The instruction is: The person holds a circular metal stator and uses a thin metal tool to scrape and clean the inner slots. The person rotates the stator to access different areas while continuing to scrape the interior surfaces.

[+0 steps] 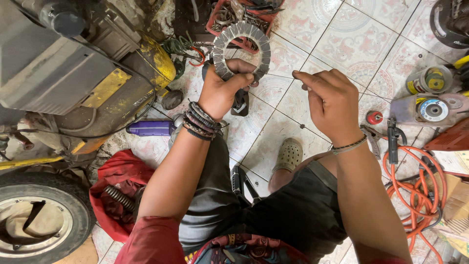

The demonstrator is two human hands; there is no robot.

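Now, line by line:
Left hand [222,90]: clenched on the lower rim of a toothed metal ring [242,51], thumb over the near edge, bracelets at the wrist.
Right hand [332,102]: fingers pinched together at the tip, level with the ring; whether anything small sits in the pinch I cannot tell.
Ring: held up over the tiled floor [342,44], in front of a red tray [244,19] of parts, its flat face turned toward the camera. Being round, it has no long axis; its hole looks back along the line of sight.
Doing it well: I judge a firm grip low on the rim keeps the teeth free, and the ring should stay square to the eyes and steady.
Around: yellow machine [97,73] and wheel [39,220] to the left, red cloth [122,176] below, orange cable [415,181] and grinding discs [432,110] to the right.
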